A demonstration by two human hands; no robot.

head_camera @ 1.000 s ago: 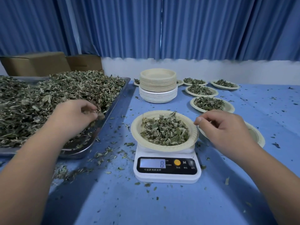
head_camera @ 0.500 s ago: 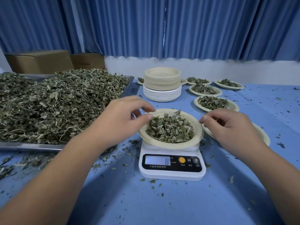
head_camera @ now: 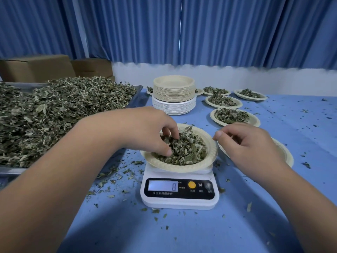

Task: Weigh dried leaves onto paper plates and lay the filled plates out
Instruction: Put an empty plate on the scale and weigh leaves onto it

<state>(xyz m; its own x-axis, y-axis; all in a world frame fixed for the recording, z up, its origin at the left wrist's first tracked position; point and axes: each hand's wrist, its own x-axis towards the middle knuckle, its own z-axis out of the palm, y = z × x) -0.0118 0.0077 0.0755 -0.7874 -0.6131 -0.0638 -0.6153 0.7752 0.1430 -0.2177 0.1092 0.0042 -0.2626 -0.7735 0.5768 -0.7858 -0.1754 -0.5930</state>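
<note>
One paper plate [head_camera: 182, 168] of dried leaves [head_camera: 187, 148] on scale [head_camera: 179, 190], mid-frame, reads 8; our left hand [head_camera: 145, 132] pinches leaves in it, right hand [head_camera: 249, 143] curls empty by rim, so we're prob. fine-tuning wt, then checking readout.

You have pleated blue fabric curtains [head_camera: 237, 30] ahead, a white wall band [head_camera: 237, 79] below them, and two brown cardboard boxes [head_camera: 36, 70] far left.
</note>
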